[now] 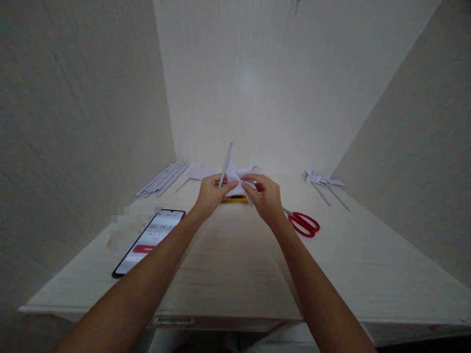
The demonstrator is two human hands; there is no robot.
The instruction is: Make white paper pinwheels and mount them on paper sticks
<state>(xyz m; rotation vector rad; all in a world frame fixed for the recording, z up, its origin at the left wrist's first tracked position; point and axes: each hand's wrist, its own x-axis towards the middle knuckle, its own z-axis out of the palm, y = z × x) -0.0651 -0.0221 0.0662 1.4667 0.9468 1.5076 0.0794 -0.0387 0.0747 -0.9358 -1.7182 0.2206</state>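
Above the middle of the surface [235,255]: both my hands meet on a white paper pinwheel [241,177].
Left hand [211,193]: fingers pinched on the white stick [225,163], which tilts upward.
Right hand [265,196]: fingers closed on the folded paper blades.
Under the pinwheel: a yellow tool [234,198].
Right: red scissors [303,223], finished pinwheels [324,181].
Left: phone [150,240], spare sticks [164,179].
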